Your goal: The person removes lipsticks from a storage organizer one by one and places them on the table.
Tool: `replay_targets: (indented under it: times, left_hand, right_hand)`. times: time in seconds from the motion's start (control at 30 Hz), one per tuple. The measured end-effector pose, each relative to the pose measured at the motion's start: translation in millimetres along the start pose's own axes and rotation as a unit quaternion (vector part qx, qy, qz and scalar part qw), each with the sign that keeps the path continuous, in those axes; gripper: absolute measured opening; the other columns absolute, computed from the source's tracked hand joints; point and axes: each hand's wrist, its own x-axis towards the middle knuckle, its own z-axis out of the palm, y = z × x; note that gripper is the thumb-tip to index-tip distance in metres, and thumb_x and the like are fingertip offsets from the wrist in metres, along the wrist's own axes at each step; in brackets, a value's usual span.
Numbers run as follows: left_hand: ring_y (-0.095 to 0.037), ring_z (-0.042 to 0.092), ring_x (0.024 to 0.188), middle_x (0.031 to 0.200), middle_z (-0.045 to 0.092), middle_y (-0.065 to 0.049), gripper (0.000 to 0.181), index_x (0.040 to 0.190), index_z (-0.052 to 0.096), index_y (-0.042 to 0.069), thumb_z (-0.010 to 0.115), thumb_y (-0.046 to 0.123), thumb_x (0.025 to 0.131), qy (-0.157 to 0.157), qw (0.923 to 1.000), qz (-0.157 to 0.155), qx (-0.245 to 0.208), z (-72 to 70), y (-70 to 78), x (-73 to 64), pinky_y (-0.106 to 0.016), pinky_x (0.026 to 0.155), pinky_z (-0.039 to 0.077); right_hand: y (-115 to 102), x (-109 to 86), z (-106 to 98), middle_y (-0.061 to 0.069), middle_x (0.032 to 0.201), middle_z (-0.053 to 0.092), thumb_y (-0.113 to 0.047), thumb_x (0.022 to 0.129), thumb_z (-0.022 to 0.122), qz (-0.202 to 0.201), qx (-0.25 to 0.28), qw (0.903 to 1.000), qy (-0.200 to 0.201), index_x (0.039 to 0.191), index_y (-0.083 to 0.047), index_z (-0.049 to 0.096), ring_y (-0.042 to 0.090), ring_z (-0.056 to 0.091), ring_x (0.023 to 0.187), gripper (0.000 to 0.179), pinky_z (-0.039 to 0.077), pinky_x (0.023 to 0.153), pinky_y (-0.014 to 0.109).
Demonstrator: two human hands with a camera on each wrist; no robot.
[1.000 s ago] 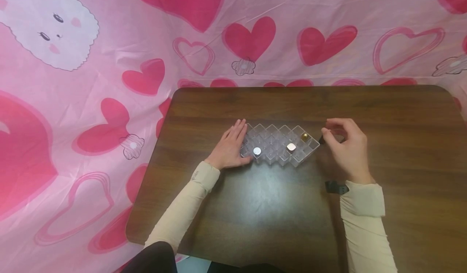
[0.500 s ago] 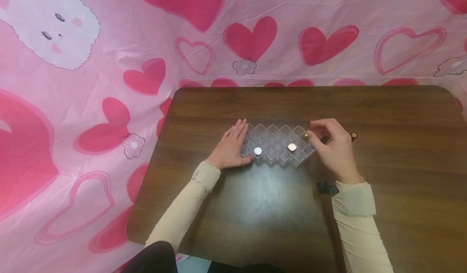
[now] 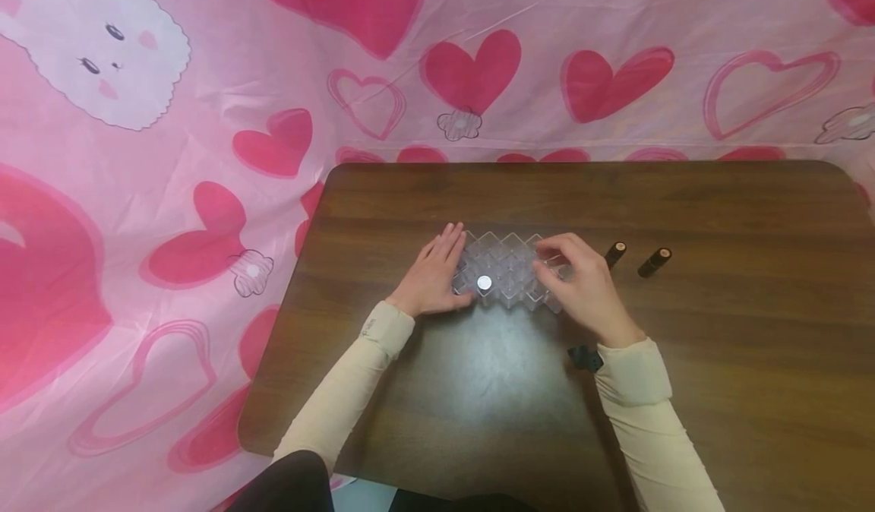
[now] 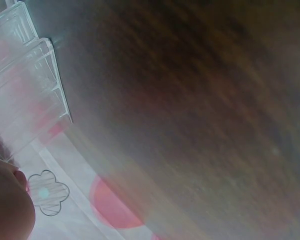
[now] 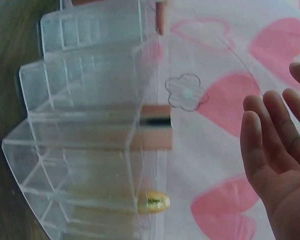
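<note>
A clear plastic lipstick organizer (image 3: 502, 257) with diamond-shaped compartments stands on the table. My left hand (image 3: 428, 275) lies against its left end, fingers straight, thumb at the near corner. Over the right end hovers my right hand (image 3: 581, 284), fingers loosely bent and a gap between thumb and fingertips; the right wrist view shows the same hand (image 5: 285, 155) with nothing in it. That view also shows a rose-gold tube (image 5: 157, 137) with a dark band and a gold-tipped tube (image 5: 157, 201) in the compartments. A silver round cap (image 3: 484, 282) pokes up near the left hand.
Two black lipstick tubes, a nearer one (image 3: 616, 254) and a farther one (image 3: 655, 263), stand on the brown table (image 3: 752, 330) right of the organizer. A pink heart-patterned cloth (image 3: 513, 132) hangs behind the table and along its left.
My right hand has let go of a black tube beside the organizer and moved left over its right end. Both black tubes now show fully. The left hand has stayed put.
</note>
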Motion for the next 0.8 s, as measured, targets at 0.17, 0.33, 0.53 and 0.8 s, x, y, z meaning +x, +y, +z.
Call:
replay_targets:
  times: [0.17, 0.33, 0.53, 0.8]
  left_hand:
    - [-0.015, -0.011, 0.139, 0.152, -0.007, -0.003, 0.106, 0.145, 0.007, 0.007, 0.050, 0.067, 0.069, 0.003, 1.0000, 0.000, -0.003, 0.2, -0.3, -0.5, -0.033, 0.113, 0.004]
    - [-0.014, -0.011, 0.139, 0.152, -0.010, -0.001, 0.106, 0.145, 0.008, 0.007, 0.050, 0.068, 0.069, 0.005, 1.0000, -0.001, -0.005, 0.5, -0.3, -1.4, -0.034, 0.113, 0.006]
    - [-0.015, -0.010, 0.139, 0.151, -0.011, -0.001, 0.107, 0.145, 0.005, 0.008, 0.050, 0.069, 0.068, 0.005, 1.0000, 0.001, 0.002, 0.2, 0.0, -1.5, -0.033, 0.113, 0.006]
    - [-0.014, -0.010, 0.139, 0.152, -0.008, -0.003, 0.107, 0.145, 0.006, 0.008, 0.049, 0.069, 0.068, 0.005, 1.0000, 0.002, 0.008, 0.2, -0.4, 0.2, -0.033, 0.113, 0.006]
  right_hand:
    - [-3.6, -1.1, 12.0, 0.004, 0.095, 0.062, -0.009, 0.077, 0.067, 0.003, 0.007, 0.9988, -0.049, 0.101, -0.005, 0.061, 0.016, 0.060, 0.085, 0.025, 0.053, 0.068, 0.035]
    - [-4.1, -2.7, 27.4, 0.004, 0.098, 0.063, -0.012, 0.077, 0.067, -0.009, -0.004, 0.9956, -0.093, 0.101, -0.007, 0.061, 0.021, 0.060, 0.084, 0.025, 0.051, 0.072, 0.037]
    - [-1.7, -3.8, 44.4, 0.004, 0.100, 0.061, -0.012, 0.076, 0.068, -0.020, -0.010, 0.9921, -0.123, 0.103, -0.006, 0.061, 0.023, 0.058, 0.086, 0.029, 0.049, 0.074, 0.034]
    - [-0.9, -4.2, 59.1, 0.003, 0.102, 0.059, -0.013, 0.078, 0.066, -0.022, -0.026, 0.9896, -0.140, 0.103, -0.006, 0.061, 0.018, 0.055, 0.095, 0.026, 0.046, 0.083, 0.035]
